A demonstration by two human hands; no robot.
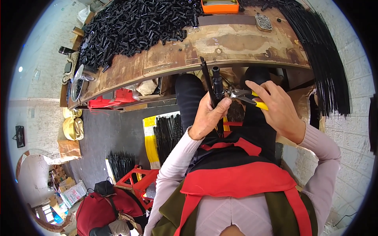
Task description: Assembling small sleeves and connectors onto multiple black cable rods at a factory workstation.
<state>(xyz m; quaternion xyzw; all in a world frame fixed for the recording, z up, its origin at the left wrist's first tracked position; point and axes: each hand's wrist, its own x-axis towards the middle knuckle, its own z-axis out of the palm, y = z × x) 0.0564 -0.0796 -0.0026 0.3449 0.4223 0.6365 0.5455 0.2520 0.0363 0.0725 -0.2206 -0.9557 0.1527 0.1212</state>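
Note:
My left hand (212, 114) is closed around a slim bundle of black rods (207, 78) and a thicker black tubular piece (217, 81), both upright above my lap. My right hand (281, 108) grips a pair of pliers (260, 105) with yellow handles. The metal jaws of the pliers reach to the side of the tubular piece, close by my left thumb. Whether the jaws bite on anything there is too small to tell. Below my hands the lower ends of the rods run down toward my black and red apron (236, 179).
A worn wooden bench (244, 43) stands in front, with a heap of short black tubes (138, 27), an orange tray (219, 7) and a small tin of metal bits (263, 23). Long black rods (323, 51) hang over its right end. A bent-over person (106, 208) is at lower left.

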